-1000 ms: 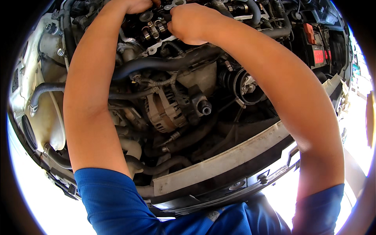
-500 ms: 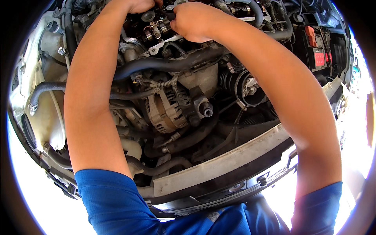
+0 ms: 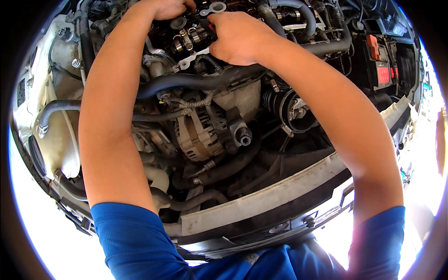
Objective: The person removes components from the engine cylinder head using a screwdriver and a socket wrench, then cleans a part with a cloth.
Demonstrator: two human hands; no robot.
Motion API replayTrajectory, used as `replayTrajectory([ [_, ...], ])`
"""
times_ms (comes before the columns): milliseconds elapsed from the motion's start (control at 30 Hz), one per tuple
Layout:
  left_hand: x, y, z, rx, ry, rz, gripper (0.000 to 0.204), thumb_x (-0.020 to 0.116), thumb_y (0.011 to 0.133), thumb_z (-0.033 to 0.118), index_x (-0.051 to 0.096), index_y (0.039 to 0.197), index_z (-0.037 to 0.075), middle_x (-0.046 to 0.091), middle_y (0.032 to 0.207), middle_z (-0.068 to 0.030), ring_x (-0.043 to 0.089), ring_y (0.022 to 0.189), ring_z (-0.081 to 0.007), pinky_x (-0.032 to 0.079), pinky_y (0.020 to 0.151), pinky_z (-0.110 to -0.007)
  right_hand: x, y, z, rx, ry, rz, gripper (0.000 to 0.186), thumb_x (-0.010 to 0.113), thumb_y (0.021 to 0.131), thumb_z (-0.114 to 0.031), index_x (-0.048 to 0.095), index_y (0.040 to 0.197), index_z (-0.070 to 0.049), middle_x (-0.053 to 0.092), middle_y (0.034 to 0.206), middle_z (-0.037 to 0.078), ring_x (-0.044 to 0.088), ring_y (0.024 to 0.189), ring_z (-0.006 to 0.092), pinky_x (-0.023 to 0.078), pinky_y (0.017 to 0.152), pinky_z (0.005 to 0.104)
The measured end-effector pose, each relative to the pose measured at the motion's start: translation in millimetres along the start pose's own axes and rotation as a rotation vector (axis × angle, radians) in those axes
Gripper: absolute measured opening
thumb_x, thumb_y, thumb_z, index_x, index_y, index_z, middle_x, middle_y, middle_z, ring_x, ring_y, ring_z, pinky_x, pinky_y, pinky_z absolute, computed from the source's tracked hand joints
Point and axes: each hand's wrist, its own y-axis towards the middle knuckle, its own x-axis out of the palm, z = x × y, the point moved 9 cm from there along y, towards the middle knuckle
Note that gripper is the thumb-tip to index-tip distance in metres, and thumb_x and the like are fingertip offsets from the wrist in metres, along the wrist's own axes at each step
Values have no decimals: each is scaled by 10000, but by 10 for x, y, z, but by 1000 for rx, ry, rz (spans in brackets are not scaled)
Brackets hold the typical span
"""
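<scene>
Both my arms reach forward over an open car engine. My left hand [image 3: 169, 8] is at the top edge beside a round dark metal disc [image 3: 178, 23]; its fingers are partly cut off, and their grip does not show. My right hand [image 3: 239, 38] is closed, thumb and forefinger curled round something dark with a bit of red, mostly hidden. Just beyond it lies a grey metal piece with a round eye [image 3: 217, 7]. Between the hands, the exposed camshaft [image 3: 189, 40] shows shiny lobes and caps.
A thick black hose [image 3: 186, 80] crosses in front of the camshaft. Below sit the alternator [image 3: 198, 137] and a pale front crossbar [image 3: 261, 191]. A cream plastic tank [image 3: 63, 144] stands at left, the battery [image 3: 380, 70] with a red terminal cover at right.
My right hand has shifted slightly down and toward me, uncovering more of the eyed metal piece. The left hand has also come a little lower in view, as has the engine's top.
</scene>
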Motion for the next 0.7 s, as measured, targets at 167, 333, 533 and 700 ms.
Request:
replayTrajectory([
  [167, -28, -7, 45, -7, 33, -22, 360, 583, 899, 263, 729, 1224, 206, 304, 1613, -203, 221, 1492, -466, 260, 1214, -463, -194, -5, -50, -138, 44, 195, 313, 615, 783, -203, 715, 922, 59, 679, 989, 310, 666, 980, 456, 543, 881, 475],
  [333, -58, -8, 83, 10, 27, -32, 351, 585, 901, 266, 734, 1212, 199, 327, 1597, -219, 226, 1490, -465, 238, 1222, -472, -226, 79, -106, -154, 14, 133, 349, 607, 778, -213, 696, 925, 92, 665, 996, 340, 665, 991, 456, 546, 883, 470],
  [533, -25, 23, 93, 29, 76, -58, 341, 561, 895, 224, 746, 1178, 181, 481, 1505, -179, 275, 1479, -418, 217, 1225, -486, -351, 149, -138, -192, -34, -37, 367, 616, 761, -243, 706, 896, 86, 683, 929, 320, 676, 930, 446, 550, 852, 463],
  [700, -7, 57, 181, 201, -10, -112, 356, 522, 874, 163, 757, 1140, 179, 613, 1385, -101, 305, 1472, -371, 203, 1230, -489, -501, 316, -183, -183, -38, 54, 347, 624, 759, -268, 729, 892, 36, 695, 944, 289, 677, 903, 429, 550, 825, 454],
])
